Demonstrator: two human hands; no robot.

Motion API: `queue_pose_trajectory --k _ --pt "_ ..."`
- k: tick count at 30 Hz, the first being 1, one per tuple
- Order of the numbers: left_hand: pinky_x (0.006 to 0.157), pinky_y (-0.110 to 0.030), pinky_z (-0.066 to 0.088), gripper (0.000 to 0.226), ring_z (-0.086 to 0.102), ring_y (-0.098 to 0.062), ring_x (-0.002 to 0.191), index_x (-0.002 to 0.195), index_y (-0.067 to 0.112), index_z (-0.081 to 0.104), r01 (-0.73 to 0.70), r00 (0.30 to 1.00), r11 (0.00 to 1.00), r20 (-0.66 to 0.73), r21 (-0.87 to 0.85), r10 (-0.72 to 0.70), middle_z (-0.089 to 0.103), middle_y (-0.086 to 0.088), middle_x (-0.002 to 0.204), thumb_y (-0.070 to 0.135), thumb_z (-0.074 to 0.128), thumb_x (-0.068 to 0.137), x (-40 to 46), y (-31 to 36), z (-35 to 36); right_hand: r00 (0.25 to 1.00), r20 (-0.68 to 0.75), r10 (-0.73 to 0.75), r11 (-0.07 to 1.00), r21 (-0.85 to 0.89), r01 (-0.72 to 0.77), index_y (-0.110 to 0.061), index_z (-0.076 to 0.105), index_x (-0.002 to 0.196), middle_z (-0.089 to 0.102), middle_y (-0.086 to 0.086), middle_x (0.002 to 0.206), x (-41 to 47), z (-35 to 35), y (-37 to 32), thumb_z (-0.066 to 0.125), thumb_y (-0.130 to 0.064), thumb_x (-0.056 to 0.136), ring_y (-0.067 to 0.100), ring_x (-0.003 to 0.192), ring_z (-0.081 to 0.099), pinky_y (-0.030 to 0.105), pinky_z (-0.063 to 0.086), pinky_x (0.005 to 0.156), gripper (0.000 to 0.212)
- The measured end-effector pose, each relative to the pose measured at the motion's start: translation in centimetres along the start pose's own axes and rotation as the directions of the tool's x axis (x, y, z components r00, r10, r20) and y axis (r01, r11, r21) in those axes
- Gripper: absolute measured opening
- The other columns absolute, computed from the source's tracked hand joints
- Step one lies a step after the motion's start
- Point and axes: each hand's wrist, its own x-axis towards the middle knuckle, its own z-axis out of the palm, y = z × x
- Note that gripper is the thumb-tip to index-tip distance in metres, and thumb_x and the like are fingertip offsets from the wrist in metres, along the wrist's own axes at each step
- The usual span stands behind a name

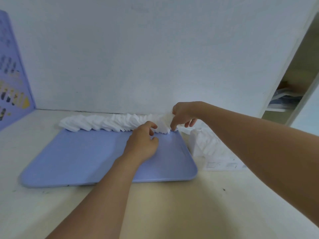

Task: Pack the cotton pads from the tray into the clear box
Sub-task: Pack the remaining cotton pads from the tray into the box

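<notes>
Left hand point(143, 144) hides tray point(77, 156) part; clear box point(205, 144) blurred.

Cream tabletop point(172, 213), scuffed, a few dark specks. Lying on it: a lilac-blue tray point(77, 161) at centre-left, a clear box point(205, 145) just right of the tray, printed paper sheet point(224, 165) beneath the box.

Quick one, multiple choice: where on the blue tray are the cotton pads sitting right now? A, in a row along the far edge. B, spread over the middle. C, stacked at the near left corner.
A: the cotton pads lie in one overlapping row along the far edge of the blue tray, whose middle and near corners show bare.
</notes>
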Motion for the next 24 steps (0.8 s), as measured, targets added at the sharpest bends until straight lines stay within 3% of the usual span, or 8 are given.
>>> queue_pose_trajectory --k 4,7,10,14,18,20,24 --pt "0.085 -0.04 0.054 0.038 0.06 -0.019 0.089 0.124 0.031 0.056 -0.003 1.0 1.0 0.013 -0.011 0.003 0.058 0.008 0.108 0.018 0.059 0.089 -0.1 0.2 0.1 0.998 0.064 0.01 0.983 0.183 -0.022 -0.017 0.042 0.147 0.066 0.009 0.113 0.6 0.3 -0.1 0.082 -0.044 0.08 0.03 0.098 0.072 0.041 0.06 0.091 0.082" --pt "0.084 -0.038 0.054 0.037 0.06 -0.018 0.088 0.123 0.032 0.056 0.02 1.0 0.999 0.016 -0.028 -0.02 0.058 0.01 0.105 0.018 0.059 0.089 -0.1 0.2 -0.1 0.998 0.059 0.01 0.976 0.217 -0.022 -0.02 0.04 0.148 0.069 0.008 0.112 1.0 0.7 -0.1 0.078 -0.055 0.081 0.03 0.103 0.068 0.043 0.059 0.092 0.085" --pt "0.083 -0.038 0.054 0.037 0.06 -0.017 0.088 0.124 0.032 0.056 0.033 0.999 0.999 0.021 -0.031 -0.033 0.058 0.011 0.105 0.02 0.06 0.089 -0.1 0.1 -0.1 1.0 -0.021 0.004 0.98 0.197 0.001 -0.016 0.056 0.127 0.069 0.006 0.106 1.6 1.4 -0.8 0.065 -0.072 0.081 0.024 0.097 0.065 0.037 0.057 0.083 0.073" --pt "0.086 -0.038 0.053 0.037 0.06 -0.017 0.089 0.124 0.032 0.055 0.038 0.999 0.999 0.026 -0.027 -0.038 0.059 0.011 0.105 0.023 0.061 0.089 -0.1 0.2 -0.1 0.987 -0.158 -0.017 0.994 0.108 0.034 -0.012 0.057 0.08 0.065 0.006 0.074 2.8 2.3 -2.0 0.062 -0.072 0.084 0.018 0.061 0.059 0.026 0.041 0.051 0.061" --pt "0.091 -0.042 0.053 0.037 0.061 -0.019 0.095 0.125 0.032 0.055 0.052 0.998 0.998 0.03 -0.027 -0.051 0.06 0.009 0.107 0.024 0.061 0.09 -0.1 0.3 -0.1 0.986 -0.167 0.029 0.977 0.212 0.007 -0.012 0.055 0.073 0.062 0.002 0.053 3.2 2.4 -2.1 0.069 -0.068 0.082 0.014 0.041 0.058 0.017 0.039 0.037 0.058" --pt "0.094 -0.043 0.052 0.04 0.061 -0.021 0.099 0.128 0.03 0.055 0.049 0.998 0.999 0.028 -0.016 -0.049 0.059 0.006 0.115 0.024 0.062 0.09 -0.1 0.4 -0.2 0.992 -0.122 0.04 0.961 0.278 -0.004 -0.01 0.061 0.083 0.067 0.005 0.062 3.1 2.0 -2.0 0.068 -0.066 0.085 0.016 0.042 0.061 0.019 0.045 0.041 0.057" --pt "0.099 -0.045 0.05 0.051 0.06 -0.025 0.107 0.14 0.024 0.05 0.022 0.999 0.999 0.047 0.047 -0.024 0.052 0.001 0.135 0.023 0.062 0.091 0.0 0.6 0.0 0.998 -0.044 0.047 0.918 0.396 -0.026 -0.002 0.064 0.11 0.072 0.016 0.095 2.6 1.4 -1.5 0.058 -0.057 0.097 0.029 0.071 0.071 0.033 0.062 0.069 0.056"
